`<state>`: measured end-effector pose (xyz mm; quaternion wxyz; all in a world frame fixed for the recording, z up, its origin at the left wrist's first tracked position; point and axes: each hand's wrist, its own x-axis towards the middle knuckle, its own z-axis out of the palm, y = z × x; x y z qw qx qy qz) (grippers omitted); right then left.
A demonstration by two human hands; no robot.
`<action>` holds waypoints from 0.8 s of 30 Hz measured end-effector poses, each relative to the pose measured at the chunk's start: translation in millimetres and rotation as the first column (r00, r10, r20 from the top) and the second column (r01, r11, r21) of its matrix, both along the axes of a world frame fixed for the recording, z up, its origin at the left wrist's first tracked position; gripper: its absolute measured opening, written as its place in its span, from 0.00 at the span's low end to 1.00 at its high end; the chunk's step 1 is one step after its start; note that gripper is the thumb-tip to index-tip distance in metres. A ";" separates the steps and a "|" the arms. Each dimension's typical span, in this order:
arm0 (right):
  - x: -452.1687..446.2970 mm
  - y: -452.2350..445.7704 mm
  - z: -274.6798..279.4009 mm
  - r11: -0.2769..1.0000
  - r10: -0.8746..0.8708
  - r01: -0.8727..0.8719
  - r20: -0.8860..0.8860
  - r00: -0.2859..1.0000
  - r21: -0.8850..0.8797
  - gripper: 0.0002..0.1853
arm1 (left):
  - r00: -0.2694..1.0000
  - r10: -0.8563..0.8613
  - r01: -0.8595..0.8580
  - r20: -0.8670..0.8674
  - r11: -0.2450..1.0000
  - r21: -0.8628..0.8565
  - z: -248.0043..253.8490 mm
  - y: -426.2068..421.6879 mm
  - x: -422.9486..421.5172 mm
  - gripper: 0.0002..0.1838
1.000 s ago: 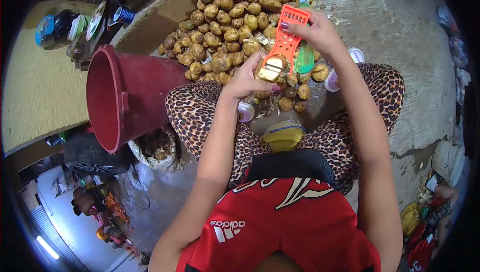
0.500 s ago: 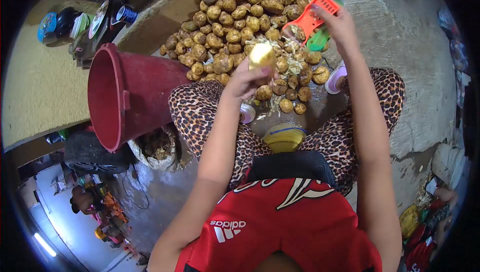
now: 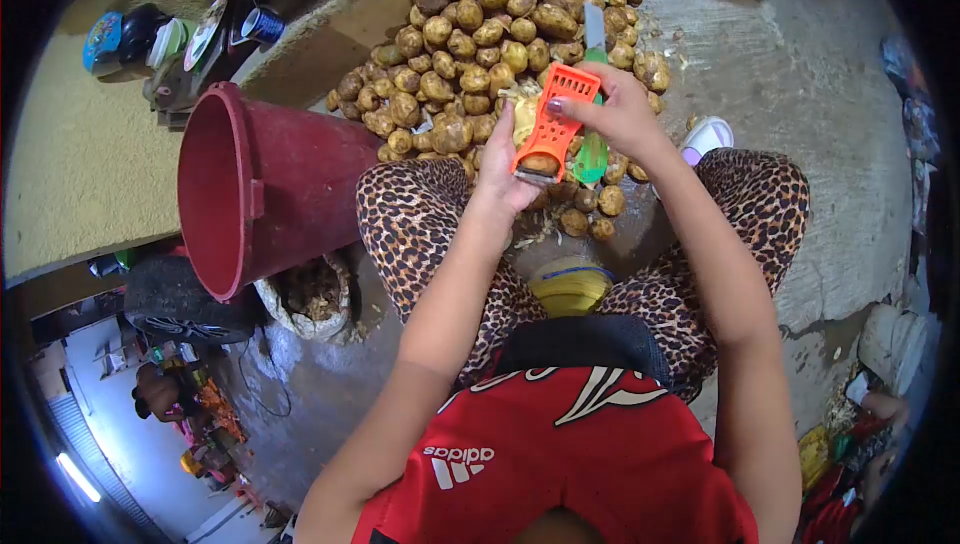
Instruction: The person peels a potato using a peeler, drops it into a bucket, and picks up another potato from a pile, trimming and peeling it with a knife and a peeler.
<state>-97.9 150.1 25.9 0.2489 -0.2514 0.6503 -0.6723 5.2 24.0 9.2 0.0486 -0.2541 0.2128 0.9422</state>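
Note:
In the head view my left hand (image 3: 497, 172) is closed round a pale, partly peeled potato (image 3: 524, 120). An orange peeler (image 3: 562, 112) is gripped in my right hand (image 3: 622, 116), its blade end low against the left hand and its body partly covering the potato. Also in the right hand is a knife (image 3: 592, 156) with a green handle, its blade pointing away from me. Just beyond both hands lies a heap of unpeeled potatoes (image 3: 437, 87), with peel scraps near the potato.
A large red bucket (image 3: 300, 169) lies tipped on its side at the left, beside a white sack (image 3: 318, 322). Between my legs is a yellow container (image 3: 570, 292). A tyre (image 3: 185, 299) sits under the ledge (image 3: 70, 164). Another person (image 3: 155, 391) is at the far lower left.
My right hand has come left and down, bringing the peeler and knife over to the potato. The potato has shifted slightly and is now partly behind the peeler.

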 end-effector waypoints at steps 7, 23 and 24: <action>-15.0 5.2 -4.0 0.993 -0.097 0.106 -0.146 0.985 0.054 0.14 | 0.991 -0.115 0.117 -0.073 0.993 0.033 -8.5 -6.4 3.0 0.28; -23.2 9.3 -4.5 0.974 -0.200 0.221 -0.258 0.945 0.054 0.15 | 0.990 -0.140 0.140 0.015 0.989 -0.048 -5.9 -4.1 7.0 0.29; -39.1 17.2 -4.9 0.946 -0.323 0.324 -0.208 0.923 -0.029 0.15 | 0.988 -0.154 0.156 0.023 0.986 -0.056 -5.9 -4.6 7.3 0.29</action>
